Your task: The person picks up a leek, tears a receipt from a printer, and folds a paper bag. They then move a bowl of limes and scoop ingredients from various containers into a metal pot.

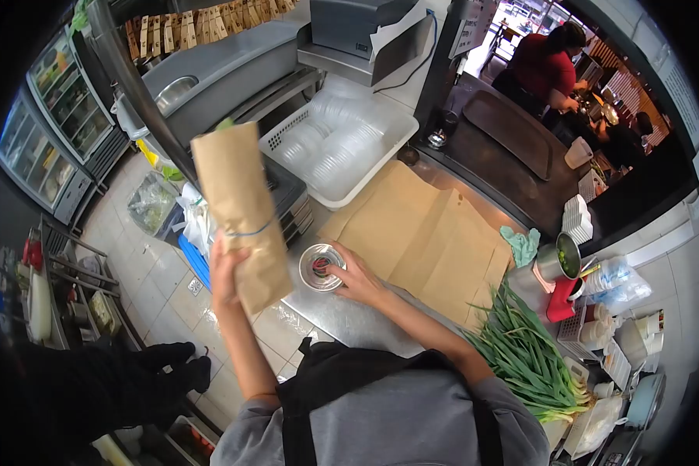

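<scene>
My left hand [227, 268] is closed around the lower part of a long brown paper-wrapped bundle [229, 179]. A thin dark band circles the bundle, and a bit of green shows at its top. My right hand [357, 278] is at a small round bowl [309, 281] near the counter's edge, with its fingers at the rim and one digit inside. Small dark and reddish things lie in the bowl, too small to make out. To the right of the bowl, large sheets of brown paper [419, 233] cover the steel counter [365, 326].
Spring onions [520, 357] lie at the counter's right end. A white basket [400, 132] of clear plastic lids stands at the back. Beyond the pass, a person in red [547, 66] works. At lower left stands another person in dark clothing [93, 388].
</scene>
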